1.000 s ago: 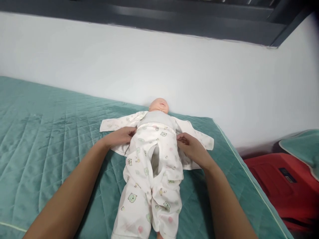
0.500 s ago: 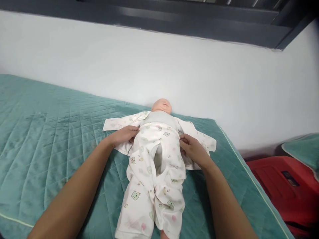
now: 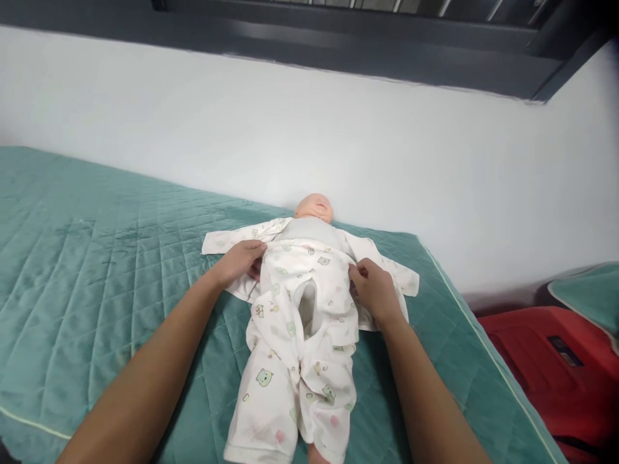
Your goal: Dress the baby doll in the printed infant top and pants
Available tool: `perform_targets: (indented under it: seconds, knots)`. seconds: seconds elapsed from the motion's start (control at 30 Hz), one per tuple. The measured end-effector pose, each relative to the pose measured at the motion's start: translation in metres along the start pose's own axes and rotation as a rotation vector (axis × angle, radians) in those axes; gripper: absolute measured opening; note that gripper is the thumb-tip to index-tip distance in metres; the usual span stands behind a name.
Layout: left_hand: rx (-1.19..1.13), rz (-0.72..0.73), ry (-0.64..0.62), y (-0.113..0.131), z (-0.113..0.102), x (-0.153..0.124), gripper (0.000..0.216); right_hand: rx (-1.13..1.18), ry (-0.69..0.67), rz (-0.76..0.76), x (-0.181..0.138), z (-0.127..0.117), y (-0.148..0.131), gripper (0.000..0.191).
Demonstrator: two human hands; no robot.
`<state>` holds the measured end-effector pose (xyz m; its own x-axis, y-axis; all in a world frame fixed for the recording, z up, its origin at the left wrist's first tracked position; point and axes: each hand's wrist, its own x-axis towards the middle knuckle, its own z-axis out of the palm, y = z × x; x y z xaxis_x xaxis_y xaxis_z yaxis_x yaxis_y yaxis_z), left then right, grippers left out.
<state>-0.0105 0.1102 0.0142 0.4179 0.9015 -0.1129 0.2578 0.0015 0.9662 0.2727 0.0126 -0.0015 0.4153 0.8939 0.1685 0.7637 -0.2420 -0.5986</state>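
Observation:
A baby doll (image 3: 314,207) lies on its back on a teal quilted bed (image 3: 97,258), head toward the wall. It wears white printed trousers (image 3: 294,348) with small bear figures. An open white jacket (image 3: 382,270) is spread flat under it, sleeves out to both sides. My left hand (image 3: 239,261) pinches the trousers' waistband at the doll's left side. My right hand (image 3: 374,290) grips the waistband on the other side, fingers curled into the cloth. The doll's grey torso (image 3: 309,227) shows above the waistband.
A white wall (image 3: 338,142) runs right behind the doll's head, with a dark window frame (image 3: 338,38) above. Past the bed's right edge lies a red object (image 3: 556,361) and another teal piece (image 3: 590,290).
Both hands have slid a little up the doll's sides with the waistband, which now sits slightly higher on the torso. The view has shifted slightly.

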Motion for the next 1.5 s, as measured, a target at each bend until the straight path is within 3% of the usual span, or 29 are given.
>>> perform_targets:
  seconds: [0.2, 0.37, 0.57, 0.73, 0.93, 1.03, 1.13, 1.2, 1.3, 1.5]
  knots:
    - [0.181, 0.051, -0.106, 0.001, 0.002, 0.004, 0.026, -0.055, -0.053, 0.069, 0.005, 0.003, -0.007, 0.005]
    - [0.248, 0.097, -0.199, 0.006, -0.001, 0.009, 0.013, -0.086, -0.219, 0.047, 0.018, -0.004, -0.016, 0.009]
    - [0.182, 0.142, -0.319, 0.004, -0.006, 0.013, 0.021, -0.096, -0.326, -0.039, 0.029, -0.006, -0.025, 0.007]
    - [0.131, 0.101, -0.265, 0.001, -0.002, 0.012, 0.014, -0.024, -0.299, -0.063, 0.023, -0.003, -0.020, 0.013]
    - [0.068, 0.036, -0.045, 0.005, 0.007, 0.007, 0.006, 0.025, -0.285, -0.065, 0.021, -0.004, -0.015, 0.022]
    - [0.141, -0.002, 0.092, -0.002, 0.010, 0.013, 0.002, 0.029, -0.272, -0.051, 0.019, -0.004, -0.016, 0.022]
    - [0.304, 0.083, 0.192, -0.009, 0.012, 0.020, 0.010, 0.052, -0.266, -0.033, 0.019, -0.003, -0.016, 0.018]
    - [0.396, 0.145, 0.179, -0.009, 0.012, 0.022, 0.015, 0.075, -0.273, -0.013, 0.020, -0.003, -0.015, 0.015]
    - [0.437, 0.127, 0.086, -0.002, 0.011, 0.019, 0.020, 0.162, -0.311, 0.016, 0.023, -0.002, -0.012, 0.015]
    - [0.078, 0.112, -0.087, 0.007, 0.015, 0.012, 0.021, 0.495, -0.378, 0.063, 0.016, -0.001, -0.014, 0.032]
